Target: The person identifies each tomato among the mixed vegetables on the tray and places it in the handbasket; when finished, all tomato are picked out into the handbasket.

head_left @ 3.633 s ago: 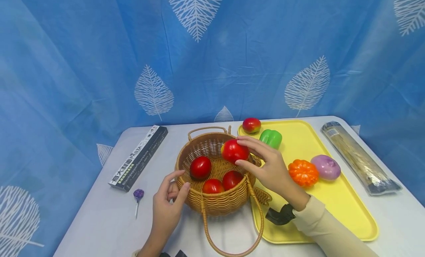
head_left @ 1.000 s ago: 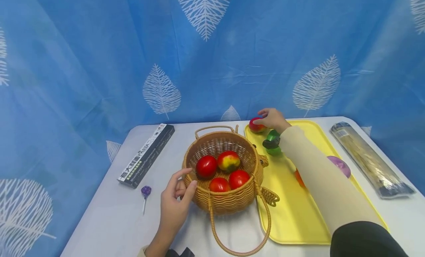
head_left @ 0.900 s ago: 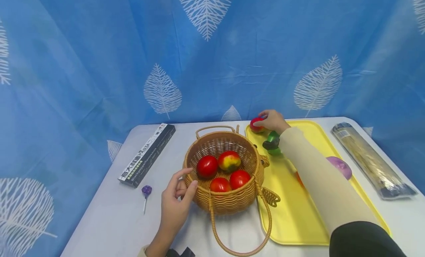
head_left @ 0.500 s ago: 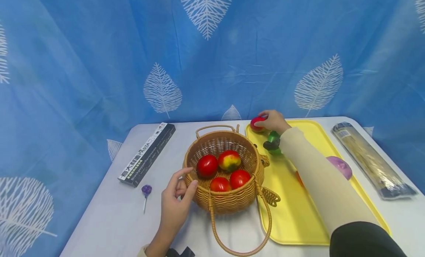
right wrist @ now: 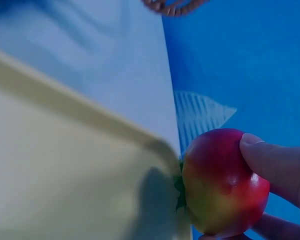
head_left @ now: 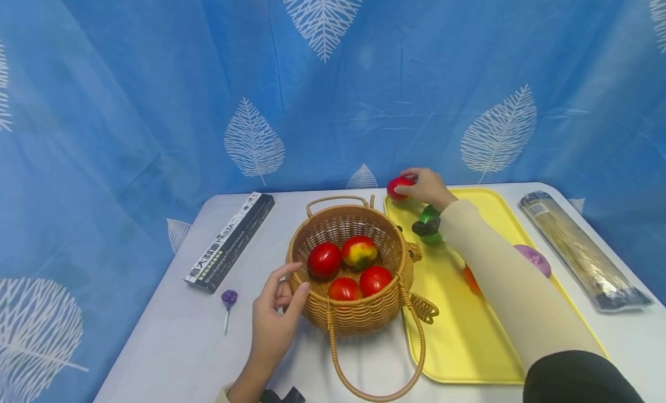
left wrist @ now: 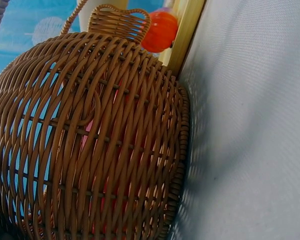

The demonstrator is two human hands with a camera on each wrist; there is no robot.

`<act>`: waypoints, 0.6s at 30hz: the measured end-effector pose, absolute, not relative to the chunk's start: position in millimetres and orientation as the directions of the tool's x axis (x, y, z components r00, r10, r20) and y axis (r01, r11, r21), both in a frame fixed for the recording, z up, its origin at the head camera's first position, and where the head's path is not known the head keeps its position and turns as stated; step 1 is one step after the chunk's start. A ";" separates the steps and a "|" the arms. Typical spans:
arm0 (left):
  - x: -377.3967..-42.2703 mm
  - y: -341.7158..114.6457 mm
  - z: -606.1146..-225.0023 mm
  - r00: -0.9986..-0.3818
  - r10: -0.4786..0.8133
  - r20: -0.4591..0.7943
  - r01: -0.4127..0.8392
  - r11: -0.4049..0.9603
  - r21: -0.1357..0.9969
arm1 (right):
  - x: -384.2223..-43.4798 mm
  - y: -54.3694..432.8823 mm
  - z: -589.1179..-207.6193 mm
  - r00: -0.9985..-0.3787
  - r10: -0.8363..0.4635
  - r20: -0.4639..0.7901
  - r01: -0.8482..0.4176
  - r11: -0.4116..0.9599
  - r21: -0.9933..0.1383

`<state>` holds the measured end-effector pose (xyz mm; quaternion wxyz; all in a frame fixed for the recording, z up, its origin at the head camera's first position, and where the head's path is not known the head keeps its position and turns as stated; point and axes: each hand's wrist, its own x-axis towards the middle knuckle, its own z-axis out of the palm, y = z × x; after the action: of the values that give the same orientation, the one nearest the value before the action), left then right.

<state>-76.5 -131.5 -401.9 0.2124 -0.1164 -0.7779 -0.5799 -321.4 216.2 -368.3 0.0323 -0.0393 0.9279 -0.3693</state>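
My right hand (head_left: 429, 189) pinches a red-and-yellow toy fruit (head_left: 399, 188) between thumb and fingers, over the far left corner of the yellow tray (head_left: 463, 357). In the right wrist view the fruit (right wrist: 225, 182) shows a green leafy end beside the tray's rim. My left hand (head_left: 276, 319) holds the near left rim of a wicker basket (head_left: 354, 319), index finger and thumb at the edge. Several red fruits (head_left: 325, 261) lie inside it, one with a yellow patch (head_left: 359, 252). The basket's woven side (left wrist: 100, 140) fills most of the left wrist view.
A green pepper (head_left: 429, 224), an orange pumpkin (head_left: 471, 280) and a purple onion-like vegetable (head_left: 534, 259) sit on the tray, partly hidden by my right arm. To the right lies a noodle packet (head_left: 585, 250). On the left are a pasta box (head_left: 231, 241) and a lollipop (head_left: 229, 299).
My right hand has left a fruit in the basket and reached to the tray's far corner. In the last half second it has raised another fruit slightly, leftward. The left hand stays at the rim.
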 end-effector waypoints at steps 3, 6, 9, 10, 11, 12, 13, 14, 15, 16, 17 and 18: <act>-76.7 -130.7 -402.5 -0.875 -0.069 0.479 0.441 0.295 0.848 | -320.1 211.8 -365.1 -0.995 -0.095 -0.007 -0.063 0.710 -0.701; -77.0 -130.6 -403.6 -0.874 -0.063 0.482 0.445 0.298 0.845 | -317.7 207.0 -362.5 -0.996 -0.090 0.007 -0.068 0.691 -0.720; -77.0 -130.9 -403.7 -0.876 -0.056 0.478 0.441 0.306 0.844 | -313.3 202.2 -358.7 -0.996 -0.089 0.014 -0.070 0.667 -0.742; -77.1 -131.1 -404.1 -0.878 -0.054 0.476 0.438 0.309 0.844 | -311.6 200.8 -357.2 -0.996 -0.092 0.018 -0.074 0.658 -0.749; -77.0 -131.0 -403.9 -0.880 -0.056 0.472 0.434 0.308 0.847 | -309.4 199.4 -355.1 -0.995 -0.096 0.023 -0.080 0.649 -0.756; -76.9 -131.2 -404.2 -0.882 -0.057 0.467 0.429 0.310 0.848 | -307.3 198.2 -353.1 -0.995 -0.097 0.027 -0.083 0.639 -0.765; -76.7 -131.3 -404.3 -0.883 -0.058 0.465 0.426 0.312 0.849 | -305.5 197.0 -350.8 -0.995 -0.098 0.033 -0.087 0.627 -0.774; -76.4 -131.3 -404.3 -0.886 -0.059 0.461 0.422 0.312 0.851 | -303.2 195.8 -348.2 -0.994 -0.101 0.038 -0.092 0.615 -0.783; -76.0 -131.2 -404.1 -0.886 -0.060 0.460 0.421 0.311 0.852 | -301.1 195.0 -345.7 -0.994 -0.104 0.042 -0.096 0.599 -0.795; -75.7 -130.9 -403.8 -0.885 -0.061 0.461 0.423 0.309 0.852 | -298.8 194.1 -343.0 -0.993 -0.109 0.048 -0.103 0.581 -0.807; -75.3 -130.6 -403.4 -0.884 -0.062 0.463 0.425 0.307 0.852 | -296.7 193.3 -340.2 -0.992 -0.113 0.056 -0.110 0.561 -0.820; -75.1 -130.2 -403.3 -0.881 -0.063 0.470 0.431 0.305 0.849 | -294.4 192.5 -337.4 -0.991 -0.118 0.066 -0.120 0.540 -0.833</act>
<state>-75.1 -130.2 -403.3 0.2140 -0.1180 -0.7790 -0.5774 -294.4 192.5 -337.4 -0.0009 -0.0677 0.8775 -0.4747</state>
